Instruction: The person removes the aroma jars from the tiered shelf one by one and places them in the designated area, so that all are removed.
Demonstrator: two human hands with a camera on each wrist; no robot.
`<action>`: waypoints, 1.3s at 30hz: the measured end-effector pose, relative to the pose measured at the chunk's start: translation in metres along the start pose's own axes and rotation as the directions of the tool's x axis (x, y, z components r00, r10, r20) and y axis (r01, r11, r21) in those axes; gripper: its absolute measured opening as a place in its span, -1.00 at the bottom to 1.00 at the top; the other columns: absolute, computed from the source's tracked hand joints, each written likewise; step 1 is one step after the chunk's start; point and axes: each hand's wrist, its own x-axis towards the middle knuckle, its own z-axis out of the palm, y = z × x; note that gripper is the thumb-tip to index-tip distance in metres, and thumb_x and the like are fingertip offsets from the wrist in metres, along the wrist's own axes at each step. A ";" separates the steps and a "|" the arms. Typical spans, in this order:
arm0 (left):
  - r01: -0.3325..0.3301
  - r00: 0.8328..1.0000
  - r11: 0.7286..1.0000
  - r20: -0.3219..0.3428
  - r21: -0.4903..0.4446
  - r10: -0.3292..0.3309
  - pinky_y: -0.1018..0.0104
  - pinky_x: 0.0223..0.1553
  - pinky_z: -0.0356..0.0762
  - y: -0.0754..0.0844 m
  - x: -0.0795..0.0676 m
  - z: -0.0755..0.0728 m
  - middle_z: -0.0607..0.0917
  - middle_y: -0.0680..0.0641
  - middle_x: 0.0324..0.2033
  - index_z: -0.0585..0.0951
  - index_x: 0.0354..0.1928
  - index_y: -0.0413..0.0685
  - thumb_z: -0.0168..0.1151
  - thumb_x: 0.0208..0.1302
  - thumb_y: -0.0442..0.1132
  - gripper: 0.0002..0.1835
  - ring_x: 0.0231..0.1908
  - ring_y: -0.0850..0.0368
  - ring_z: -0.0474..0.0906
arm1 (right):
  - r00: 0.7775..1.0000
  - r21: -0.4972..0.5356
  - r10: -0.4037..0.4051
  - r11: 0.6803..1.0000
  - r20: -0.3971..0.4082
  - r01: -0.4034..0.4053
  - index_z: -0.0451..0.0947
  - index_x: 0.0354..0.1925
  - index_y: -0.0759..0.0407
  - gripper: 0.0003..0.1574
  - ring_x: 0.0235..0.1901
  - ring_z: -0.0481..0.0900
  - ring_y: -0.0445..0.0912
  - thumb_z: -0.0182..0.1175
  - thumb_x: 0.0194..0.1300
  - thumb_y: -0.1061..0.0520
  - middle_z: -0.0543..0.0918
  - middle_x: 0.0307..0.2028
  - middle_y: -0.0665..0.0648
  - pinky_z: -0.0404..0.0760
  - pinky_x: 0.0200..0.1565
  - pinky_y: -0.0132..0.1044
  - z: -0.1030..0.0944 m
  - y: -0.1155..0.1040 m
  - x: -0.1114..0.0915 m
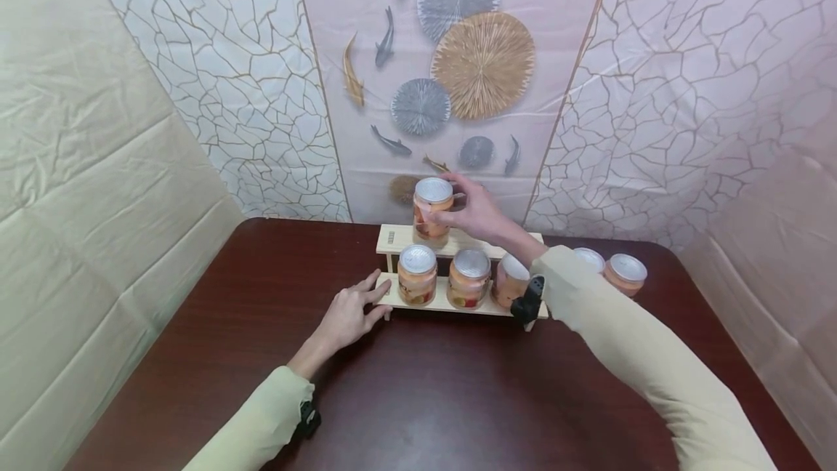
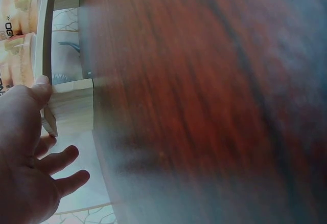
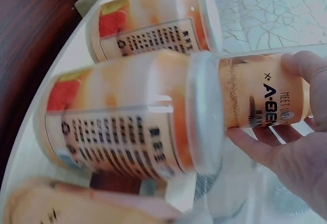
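Note:
A two-tier wooden rack (image 1: 497, 309) stands on the table with three filled jars in a row on its lower step, a left jar (image 1: 417, 282), a middle jar (image 1: 468, 286) and a right jar (image 1: 508, 283) partly behind the right sleeve. My right hand (image 1: 480, 213) grips another jar (image 3: 245, 93), orange with a silver lid, upright at the left part of the upper step. Whether its base touches the wood is unclear. At the lower step's left end, my left hand (image 1: 344, 317) pinches the board's edge between thumb (image 2: 42, 88) and finger, other fingers spread.
Two more jars, one (image 1: 588, 260) partly hidden by the right forearm and one (image 1: 625, 272) beside it, stand on the dark brown table (image 1: 418, 384) right of the rack. A patterned cloth backdrop (image 1: 261, 93) rises behind the table, with pale cloth at both sides.

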 end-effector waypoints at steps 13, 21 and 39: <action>0.027 0.999 1.000 0.033 -0.001 -0.027 -0.10 -0.07 0.59 0.003 -0.002 0.000 0.48 -0.40 0.25 0.62 0.22 -0.19 0.46 0.23 -0.18 -0.48 0.00 -0.32 0.62 | 0.998 0.004 0.012 1.000 -0.065 -0.012 0.25 0.40 0.30 -0.10 0.10 0.51 0.28 0.44 0.19 0.24 0.49 0.16 0.40 0.52 0.03 0.07 -0.040 0.006 -0.015; 0.036 0.998 0.999 0.044 0.003 -0.036 -0.09 -0.06 0.59 0.005 -0.002 0.000 0.49 -0.40 0.25 0.63 0.21 -0.19 0.45 0.24 -0.17 -0.49 0.02 -0.31 0.61 | 0.996 -0.009 0.031 0.999 -0.087 -0.032 0.24 0.42 0.26 -0.12 0.12 0.49 0.29 0.41 0.23 0.23 0.46 0.19 0.39 0.54 0.01 0.06 -0.060 0.005 -0.030; 0.018 1.000 1.000 0.012 0.004 -0.018 -0.12 -0.10 0.60 0.002 -0.002 0.001 0.50 -0.40 0.24 0.63 0.21 -0.22 0.46 0.23 -0.21 -0.49 -0.02 -0.33 0.62 | 0.984 -0.124 0.124 0.982 -0.125 -0.139 0.19 0.47 0.16 -0.05 0.20 0.43 0.29 0.42 0.26 0.08 0.42 0.25 0.39 0.44 0.08 0.13 -0.109 0.002 -0.061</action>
